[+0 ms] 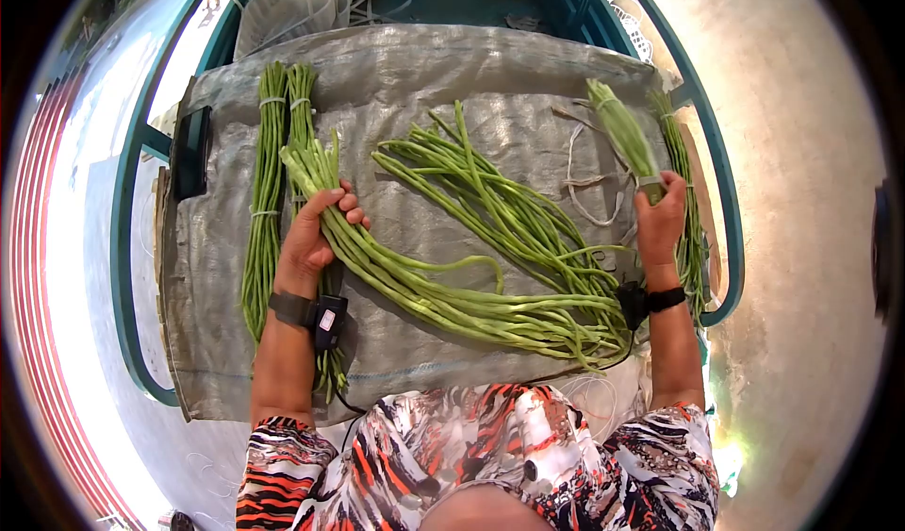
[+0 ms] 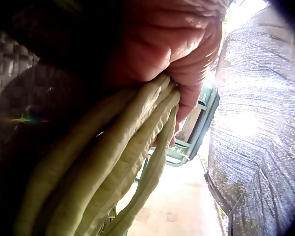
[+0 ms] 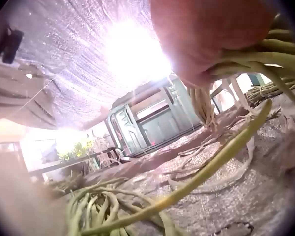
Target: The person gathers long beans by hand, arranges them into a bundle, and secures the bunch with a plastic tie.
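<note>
The left hand (image 1: pixel 320 227) grips a bunch of long green beans (image 1: pixel 415 281) near its upper end, the fingers curled round the stalks; its far ends trail right across the cloth. In the left wrist view several pale bean strands (image 2: pixel 113 152) come out from under the hand (image 2: pixel 172 49). The right hand (image 1: pixel 662 215) holds a smaller bundle of beans (image 1: pixel 620 125) by its lower end, the bundle tilted up and left, slightly blurred. Between the hands lies a loose pile of beans (image 1: pixel 500 201). The right wrist view shows the right hand (image 3: pixel 211 39) round bean stalks.
Two tied bundles (image 1: pixel 269 154) lie at the left of the grey woven sheet (image 1: pixel 377 69), another bundle (image 1: pixel 693 220) at the right edge. Pale ties (image 1: pixel 575 168) lie near the right hand. Green metal rails (image 1: pixel 123 220) flank the sheet; a dark flat object (image 1: pixel 192 152) is at left.
</note>
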### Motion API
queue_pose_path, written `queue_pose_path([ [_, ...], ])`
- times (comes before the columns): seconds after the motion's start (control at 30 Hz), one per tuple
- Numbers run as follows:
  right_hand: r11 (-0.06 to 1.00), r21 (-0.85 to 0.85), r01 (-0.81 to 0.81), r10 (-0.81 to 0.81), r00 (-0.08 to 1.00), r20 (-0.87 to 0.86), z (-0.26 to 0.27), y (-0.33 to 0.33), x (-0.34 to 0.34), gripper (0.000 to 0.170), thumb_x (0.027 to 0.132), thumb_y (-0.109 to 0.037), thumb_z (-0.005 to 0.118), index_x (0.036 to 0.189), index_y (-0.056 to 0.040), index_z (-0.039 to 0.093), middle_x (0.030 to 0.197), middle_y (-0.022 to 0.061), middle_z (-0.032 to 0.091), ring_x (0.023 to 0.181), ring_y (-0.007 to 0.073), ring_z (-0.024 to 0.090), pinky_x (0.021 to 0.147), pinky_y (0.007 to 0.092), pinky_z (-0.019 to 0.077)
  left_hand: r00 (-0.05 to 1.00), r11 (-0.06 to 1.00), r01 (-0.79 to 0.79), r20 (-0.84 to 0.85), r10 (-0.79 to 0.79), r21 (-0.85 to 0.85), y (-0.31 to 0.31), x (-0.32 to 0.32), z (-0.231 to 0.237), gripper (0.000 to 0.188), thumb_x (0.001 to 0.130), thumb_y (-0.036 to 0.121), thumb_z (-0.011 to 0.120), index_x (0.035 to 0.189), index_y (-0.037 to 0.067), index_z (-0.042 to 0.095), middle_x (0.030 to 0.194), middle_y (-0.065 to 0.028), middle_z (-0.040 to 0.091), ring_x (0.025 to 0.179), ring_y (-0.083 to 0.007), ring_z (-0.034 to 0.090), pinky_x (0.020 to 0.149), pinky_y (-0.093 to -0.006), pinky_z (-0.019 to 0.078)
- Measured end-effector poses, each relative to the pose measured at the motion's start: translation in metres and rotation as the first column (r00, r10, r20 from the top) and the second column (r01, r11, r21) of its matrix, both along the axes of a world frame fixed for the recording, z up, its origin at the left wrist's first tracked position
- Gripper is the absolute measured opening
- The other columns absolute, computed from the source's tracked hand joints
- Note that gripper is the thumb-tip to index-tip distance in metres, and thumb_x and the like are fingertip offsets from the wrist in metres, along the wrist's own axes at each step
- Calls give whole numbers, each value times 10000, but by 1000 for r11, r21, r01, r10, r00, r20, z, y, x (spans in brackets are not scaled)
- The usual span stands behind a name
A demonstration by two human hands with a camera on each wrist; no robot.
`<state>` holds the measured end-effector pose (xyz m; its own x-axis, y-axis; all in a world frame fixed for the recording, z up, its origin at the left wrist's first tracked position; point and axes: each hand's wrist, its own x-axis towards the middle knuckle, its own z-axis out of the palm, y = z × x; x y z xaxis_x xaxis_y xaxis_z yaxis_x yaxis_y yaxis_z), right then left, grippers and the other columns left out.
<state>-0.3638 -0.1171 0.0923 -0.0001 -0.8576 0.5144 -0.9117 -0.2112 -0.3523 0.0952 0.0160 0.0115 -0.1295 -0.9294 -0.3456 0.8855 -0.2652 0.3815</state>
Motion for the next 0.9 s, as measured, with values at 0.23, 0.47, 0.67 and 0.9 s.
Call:
queue_pose_path([
  [0.23, 839, 204, -505, 523, 851, -44, -11, 25, 15, 231, 772, -80, 710, 971, -50, 596, 919, 141, 583, 851, 351, 584, 711, 416, 479, 1000, 999, -23, 4, 23, 26, -1, -3, 3, 192, 881, 116, 605, 1055, 72, 536, 770, -14, 555, 713, -180, 570, 813, -390, 502],
  [0.47, 908, 268, -322, 332, 943, 8, 5, 36, -4, 61, 845, -95, 640, 884, -65, 604, 813, 85, 593, 696, 270, 581, 615, 351, 462, 1000, 1000, -15, 27, 15, -7, -1, -3, 1, 170, 901, 117, 591, 1052, 59, 538, 784, -8, 538, 724, -163, 564, 805, -380, 512],
  [0.67, 969, 205, -134, 30, 896, 443, 13, 33, -10, 84, 939, -121, 537, 931, -37, 528, 785, 51, 593, 596, 134, 571, 557, 296, 454, 999, 1000, -18, 29, 17, 18, -1, -4, 4, 178, 885, 115, 605, 1043, 68, 536, 775, -12, 546, 716, -168, 574, 804, -381, 508],
  [0.9, 999, 24, -34, 38, 983, -179, 21, 5, -17, 173, 878, -234, 612, 975, -91, 623, 854, 92, 622, 848, 268, 607, 688, 395, 483, 1000, 1000, -6, 23, 6, 15, -1, -2, 0, 173, 885, 117, 601, 1040, 74, 538, 775, -8, 541, 715, -166, 571, 806, -384, 508],
])
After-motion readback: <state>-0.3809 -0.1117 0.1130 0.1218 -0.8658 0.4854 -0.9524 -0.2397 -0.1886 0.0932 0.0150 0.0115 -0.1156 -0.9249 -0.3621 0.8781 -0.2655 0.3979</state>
